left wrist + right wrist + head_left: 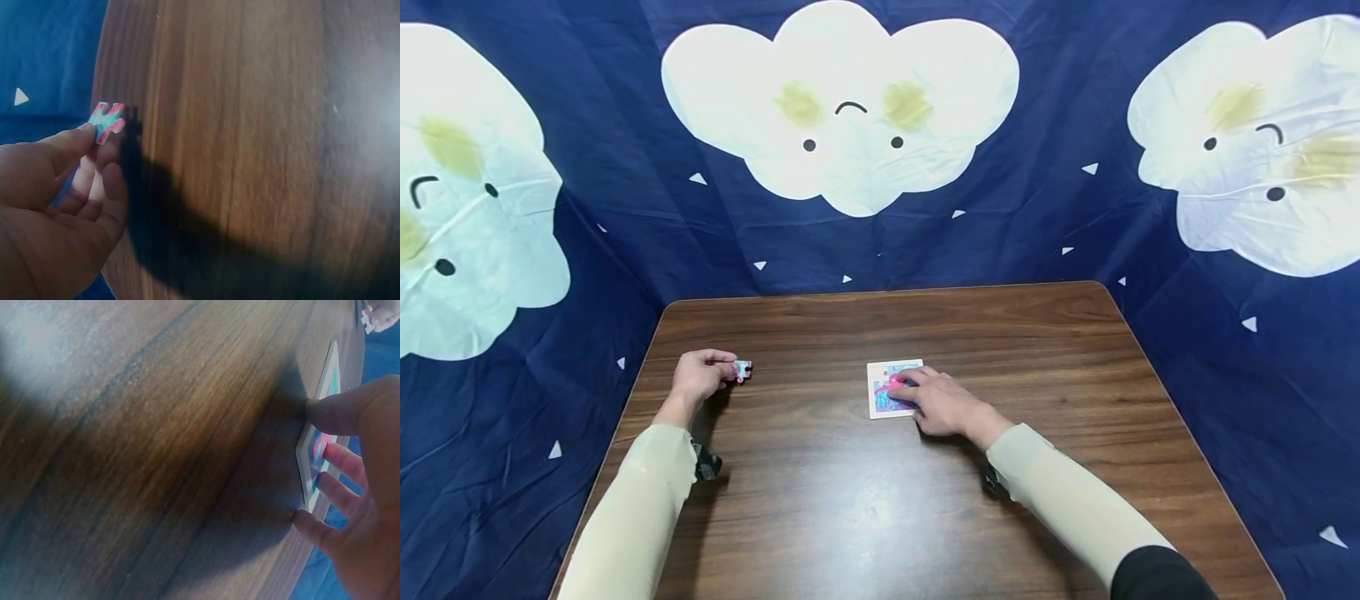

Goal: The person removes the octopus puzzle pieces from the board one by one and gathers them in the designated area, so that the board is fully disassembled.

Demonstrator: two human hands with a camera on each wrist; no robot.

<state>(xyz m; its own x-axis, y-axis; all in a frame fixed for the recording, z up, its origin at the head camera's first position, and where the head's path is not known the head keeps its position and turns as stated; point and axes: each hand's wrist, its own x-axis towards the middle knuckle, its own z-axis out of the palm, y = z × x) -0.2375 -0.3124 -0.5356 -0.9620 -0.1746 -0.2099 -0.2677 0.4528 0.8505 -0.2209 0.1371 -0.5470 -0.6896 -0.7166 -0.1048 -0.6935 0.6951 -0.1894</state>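
Observation:
Near the table's left edge, my left hand (700, 377) pinches a small jigsaw puzzle piece (106, 121) between thumb and fingers. The piece is pink and light blue, with knobs and notches, and it juts out past the fingertips over the tabletop. A square puzzle board (872, 392) with a white border and a pink, blue and purple picture lies flat near the middle. My right hand (946, 406) rests over its right side, fingers spread. Two fingertips touch the picture, and the thumb (337, 414) lies at the border. That hand covers the board's right part.
The brown wood-grain table (850, 483) has rounded far corners. Dark blue cloth (1060, 217) with white clouds hangs behind it and on both sides. A small dark device (707, 462) sits at the left wrist.

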